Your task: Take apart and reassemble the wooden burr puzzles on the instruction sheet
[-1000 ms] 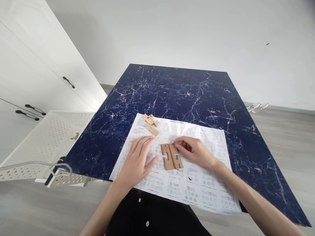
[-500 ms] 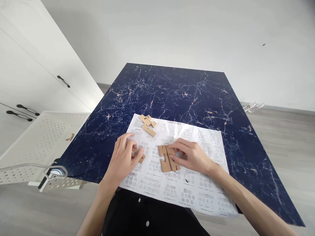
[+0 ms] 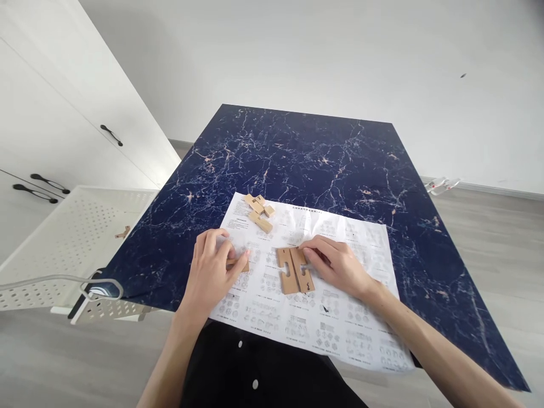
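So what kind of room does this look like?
Probably a room in a home, though I can't be sure: there's a white cabinet, a blue marble-patterned table and a white perforated basket.

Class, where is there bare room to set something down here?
Bare: the tabletop beyond the printed sheet and alongside its right edge, except under the right forearm. Crowded: mid-sheet, with the right hand at the notched pieces; the sheet's left side, with wooden blocks and the left hand.

Wooden plate marked 1 [image 3: 291,283] lies flat, notch facing left; right-notched wooden plate [image 3: 303,279] lies flat beside it; third wooden piece [image 3: 245,266] lies farther left, partly hidden.
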`<state>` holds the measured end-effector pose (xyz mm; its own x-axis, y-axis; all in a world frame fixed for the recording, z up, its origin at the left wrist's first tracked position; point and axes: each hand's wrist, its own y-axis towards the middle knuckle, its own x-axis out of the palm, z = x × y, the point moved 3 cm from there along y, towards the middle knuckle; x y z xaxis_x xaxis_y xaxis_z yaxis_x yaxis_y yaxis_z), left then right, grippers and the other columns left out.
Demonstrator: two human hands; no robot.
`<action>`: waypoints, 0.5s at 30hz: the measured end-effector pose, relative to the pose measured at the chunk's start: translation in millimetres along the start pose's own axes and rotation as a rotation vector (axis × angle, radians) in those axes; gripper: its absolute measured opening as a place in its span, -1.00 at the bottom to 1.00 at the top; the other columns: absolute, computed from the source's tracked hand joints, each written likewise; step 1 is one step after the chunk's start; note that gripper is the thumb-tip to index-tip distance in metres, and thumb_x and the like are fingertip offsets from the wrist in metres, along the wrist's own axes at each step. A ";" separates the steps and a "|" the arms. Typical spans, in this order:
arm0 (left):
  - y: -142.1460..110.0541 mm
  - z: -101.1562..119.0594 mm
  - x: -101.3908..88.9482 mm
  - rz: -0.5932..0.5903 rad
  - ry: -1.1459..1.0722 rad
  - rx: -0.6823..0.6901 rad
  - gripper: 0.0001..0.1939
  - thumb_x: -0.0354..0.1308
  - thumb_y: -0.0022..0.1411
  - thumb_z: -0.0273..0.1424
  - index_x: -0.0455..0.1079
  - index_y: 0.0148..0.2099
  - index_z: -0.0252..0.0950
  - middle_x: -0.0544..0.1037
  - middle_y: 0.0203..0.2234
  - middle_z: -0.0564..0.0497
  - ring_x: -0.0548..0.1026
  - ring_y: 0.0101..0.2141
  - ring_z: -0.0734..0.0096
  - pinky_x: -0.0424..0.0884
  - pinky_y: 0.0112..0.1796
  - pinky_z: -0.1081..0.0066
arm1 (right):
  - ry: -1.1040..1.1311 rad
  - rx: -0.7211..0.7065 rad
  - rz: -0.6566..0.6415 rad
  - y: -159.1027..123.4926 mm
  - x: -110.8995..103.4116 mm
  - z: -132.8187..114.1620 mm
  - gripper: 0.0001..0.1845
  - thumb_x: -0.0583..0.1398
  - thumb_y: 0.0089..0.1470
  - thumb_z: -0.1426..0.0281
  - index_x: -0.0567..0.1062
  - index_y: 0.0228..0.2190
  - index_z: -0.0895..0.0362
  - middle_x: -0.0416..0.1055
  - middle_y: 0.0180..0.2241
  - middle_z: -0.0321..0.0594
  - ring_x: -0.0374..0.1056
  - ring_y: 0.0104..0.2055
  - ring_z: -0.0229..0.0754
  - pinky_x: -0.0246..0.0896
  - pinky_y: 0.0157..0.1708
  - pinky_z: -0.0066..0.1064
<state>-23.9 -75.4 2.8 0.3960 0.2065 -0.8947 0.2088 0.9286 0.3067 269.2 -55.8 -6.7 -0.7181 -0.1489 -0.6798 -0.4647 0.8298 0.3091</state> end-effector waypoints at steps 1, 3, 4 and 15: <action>-0.2 0.2 -0.5 -0.001 0.004 0.001 -0.63 0.14 0.51 -0.14 0.27 -0.33 -0.23 0.41 0.05 -0.22 0.37 0.15 -0.11 0.43 0.12 -0.05 | -0.001 0.003 -0.005 0.2 0.0 0.1 -0.73 0.07 0.53 0.33 0.56 -0.10 0.12 0.57 -0.32 -0.17 0.45 -0.37 -0.19 0.34 -0.41 -0.32; -0.1 0.4 -1.7 -0.007 0.010 0.008 -0.62 0.15 0.51 -0.13 0.28 -0.33 -0.22 0.42 0.04 -0.22 0.36 0.15 -0.13 0.41 0.13 -0.06 | -0.004 0.008 -0.022 0.5 0.2 0.1 -0.73 0.07 0.53 0.33 0.57 -0.11 0.11 0.58 -0.30 -0.17 0.46 -0.36 -0.18 0.34 -0.40 -0.31; 0.2 0.3 -2.5 -0.011 0.008 0.015 -0.62 0.15 0.51 -0.12 0.28 -0.33 -0.22 0.42 0.04 -0.22 0.37 0.15 -0.14 0.41 0.13 -0.05 | -0.006 0.011 -0.032 0.6 0.3 0.1 -0.73 0.07 0.53 0.33 0.56 -0.11 0.11 0.59 -0.30 -0.17 0.47 -0.36 -0.17 0.34 -0.39 -0.31; -3.4 6.8 -13.6 -0.237 -0.376 -0.285 -0.59 -0.07 0.58 -0.02 0.26 -0.23 -0.18 0.43 -0.52 0.12 0.42 -0.53 0.35 0.22 -0.42 0.36 | -0.034 -0.044 -0.102 1.7 1.0 -2.2 -0.80 0.16 0.44 0.32 0.54 -0.03 0.10 0.55 -0.34 -0.20 0.39 -0.45 -0.21 0.28 -0.46 -0.32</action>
<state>-23.9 -83.4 16.2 0.6719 -0.0959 -0.7344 0.1010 0.9942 -0.0375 266.6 -55.7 -5.4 -0.6485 -0.2126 -0.7309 -0.5574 0.7866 0.2657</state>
